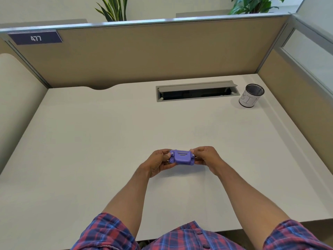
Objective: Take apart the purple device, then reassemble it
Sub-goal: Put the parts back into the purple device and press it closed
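Note:
The purple device (pixel 182 157) is a small rounded block with thin metal pins and small silver screws on its top face. I hold it just above the white desk (pixel 108 141), near the middle front. My left hand (pixel 159 162) grips its left end with thumb on top. My right hand (pixel 205 156) pinches its right end. The device looks whole, with no loose parts lying on the desk.
A black mesh cup with a white paper label (pixel 251 95) stands at the back right. An open grey cable hatch (pixel 196 91) is set into the desk at the back. Tan partition walls enclose the desk on three sides.

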The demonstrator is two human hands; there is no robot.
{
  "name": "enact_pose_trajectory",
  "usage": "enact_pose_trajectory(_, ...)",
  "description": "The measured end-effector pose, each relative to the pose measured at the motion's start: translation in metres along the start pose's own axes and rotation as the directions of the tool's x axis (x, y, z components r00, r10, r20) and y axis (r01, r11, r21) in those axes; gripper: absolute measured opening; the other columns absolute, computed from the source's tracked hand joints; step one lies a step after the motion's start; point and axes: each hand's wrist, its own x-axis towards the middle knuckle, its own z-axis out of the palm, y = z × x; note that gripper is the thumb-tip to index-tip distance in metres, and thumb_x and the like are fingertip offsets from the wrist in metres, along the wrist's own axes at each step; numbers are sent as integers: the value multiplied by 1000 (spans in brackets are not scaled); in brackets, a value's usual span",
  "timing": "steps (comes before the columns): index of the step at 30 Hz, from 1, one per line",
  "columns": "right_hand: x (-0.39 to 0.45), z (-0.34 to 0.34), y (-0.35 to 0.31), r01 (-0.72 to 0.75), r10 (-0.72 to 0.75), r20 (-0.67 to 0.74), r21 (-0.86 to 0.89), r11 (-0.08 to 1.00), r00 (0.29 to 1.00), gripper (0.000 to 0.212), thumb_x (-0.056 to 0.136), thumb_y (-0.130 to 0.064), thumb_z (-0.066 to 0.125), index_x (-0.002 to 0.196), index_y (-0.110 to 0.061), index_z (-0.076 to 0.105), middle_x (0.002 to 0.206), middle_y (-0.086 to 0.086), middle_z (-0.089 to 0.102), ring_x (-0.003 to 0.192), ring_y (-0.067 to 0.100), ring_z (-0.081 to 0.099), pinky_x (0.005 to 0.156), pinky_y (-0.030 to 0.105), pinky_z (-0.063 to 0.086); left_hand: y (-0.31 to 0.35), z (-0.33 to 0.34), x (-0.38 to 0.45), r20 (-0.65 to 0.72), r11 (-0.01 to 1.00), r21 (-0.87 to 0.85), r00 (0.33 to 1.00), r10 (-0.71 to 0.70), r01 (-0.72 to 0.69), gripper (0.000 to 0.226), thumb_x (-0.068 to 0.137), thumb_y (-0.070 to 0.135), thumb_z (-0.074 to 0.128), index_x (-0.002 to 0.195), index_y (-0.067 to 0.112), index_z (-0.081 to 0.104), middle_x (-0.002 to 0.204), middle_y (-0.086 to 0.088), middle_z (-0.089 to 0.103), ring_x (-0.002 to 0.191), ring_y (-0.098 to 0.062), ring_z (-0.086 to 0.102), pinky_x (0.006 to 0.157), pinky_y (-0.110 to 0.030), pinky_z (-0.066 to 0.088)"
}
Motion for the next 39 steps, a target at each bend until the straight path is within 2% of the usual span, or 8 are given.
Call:
enact_pose_trajectory(5,-9,2,-8,176,-174,40,-34,984,984,29,86,-41,76,113,-30,76,110,0,77,82,13,71,70,27,56,0,0,5,-47,996,-90,999,9,-14,28,106,4,47,128,-4,62,110,-16,74,89,-25,77,74,-28,63)
enact_pose_trajectory(10,-9,16,-16,351,-323,140,-309,884,936,31,74,-33,89,103,-35,79,114,-13,72,100,2,65,82,18,49,1,2,6,-13,995,-94,1000,13,-14,27,105,5,47,121,1,68,104,-12,79,93,-26,77,75,-27,62)
enact_pose_trajectory(15,-8,18,-16,433,-377,216,-354,829,900,45,72,-27,92,113,-27,74,118,-9,67,107,4,63,83,12,48,3,-1,6,12,987,-159,1000,-6,7,32,105,5,42,126,1,67,116,-15,75,103,-28,74,83,-28,63)
enact_pose_trajectory(18,-7,21,-14,438,-391,199,-374,817,899,41,75,-23,89,110,-24,69,114,-7,65,101,4,63,83,13,50,4,1,5,24,985,-174,1000,-11,15,34,106,5,41,129,-2,64,123,-20,71,111,-35,70,88,-29,62)
enact_pose_trajectory(21,-2,24,-12,454,-424,167,-396,798,890,25,82,-9,79,102,-16,66,111,0,62,98,8,61,83,21,49,4,6,4,29,982,-184,999,-28,33,33,106,4,40,127,-2,65,117,-19,73,101,-33,75,77,-26,64)
enact_pose_trajectory(25,2,26,-11,470,-458,136,-422,775,878,23,82,5,65,97,-12,66,108,2,60,97,9,60,82,21,49,4,8,5,24,977,-211,999,-21,26,33,106,4,40,127,-1,65,114,-17,75,98,-31,76,73,-25,63)
enact_pose_trajectory(28,3,29,-10,474,-481,95,-414,777,872,21,80,1,62,91,-17,65,102,-3,60,90,7,59,77,13,47,6,8,6,7,975,-223,1000,-10,12,32,106,5,41,126,-1,65,115,-18,74,100,-32,76,73,-26,63)
enact_pose_trajectory(39,0,32,-7,475,-496,42,-365,801,867,18,81,-2,57,91,-14,66,99,-1,61,87,2,58,77,11,45,4,7,10,-16,984,-179,1000,12,-15,31,105,2,42,121,-1,68,112,-17,77,101,-32,76,75,-26,63)
